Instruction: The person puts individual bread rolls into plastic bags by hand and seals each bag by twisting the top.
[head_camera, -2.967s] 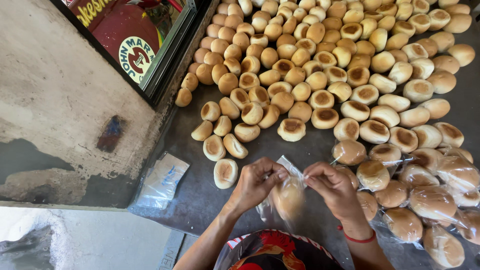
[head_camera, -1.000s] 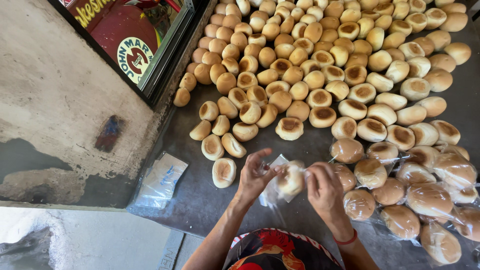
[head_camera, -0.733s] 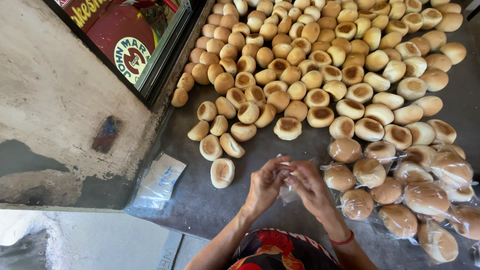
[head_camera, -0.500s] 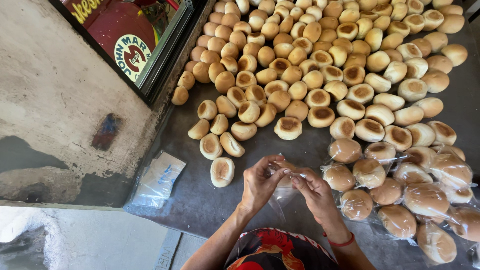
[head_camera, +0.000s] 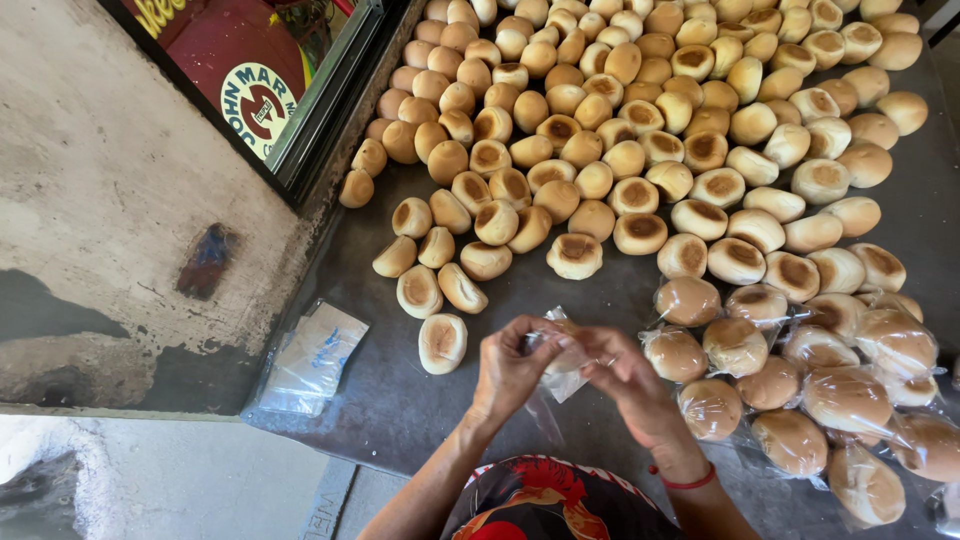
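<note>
Both hands, left hand (head_camera: 512, 368) and right hand (head_camera: 628, 378), hide the small clear bag (head_camera: 560, 362); fingers curled tightly pinching it, low centre.

Two hands at 6 o'clock: left hand (head_camera: 510, 368), right hand (head_camera: 632, 385), both pinched on one clear bag (head_camera: 560, 352) with a bun inside.

Bare buns (head_camera: 620, 130), 12 to 2 o'clock: too many to count surely, well over eighty, overlapping.

Bagged buns (head_camera: 790, 370), 3 to 4 o'clock: about fourteen, some cut off by the frame edge.

One stack of empty bags (head_camera: 308, 358) at 8 o'clock; number of sheets cannot be told.

One red wristband (head_camera: 686, 482).
</note>
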